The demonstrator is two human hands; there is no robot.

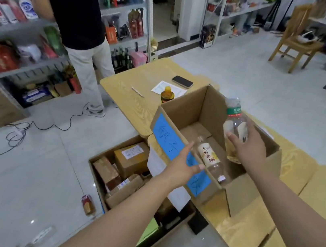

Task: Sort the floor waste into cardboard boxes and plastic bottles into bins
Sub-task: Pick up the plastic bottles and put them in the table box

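An open cardboard box (pixel 245 190) with a blue handwritten label stands on the wooden table. My right hand (pixel 247 148) grips a clear plastic bottle (pixel 235 123) with a green label, held above the box's inside. A second clear bottle (pixel 210 159) with a cream label lies tilted in the box near its front wall. My left hand (pixel 183 164) hovers with straight fingers at that front wall, right beside this bottle, holding nothing. On the floor below stands a larger open box (pixel 99 160) filled with several small cardboard parcels.
A small red-brown carton (pixel 87 204) lies on the floor left of the floor box. An amber bottle (pixel 167 94), a phone (pixel 182 81), papers and a pen lie on the table. A person in black stands by the shelves at left. Cables trail across the floor. A wooden chair stands far right.
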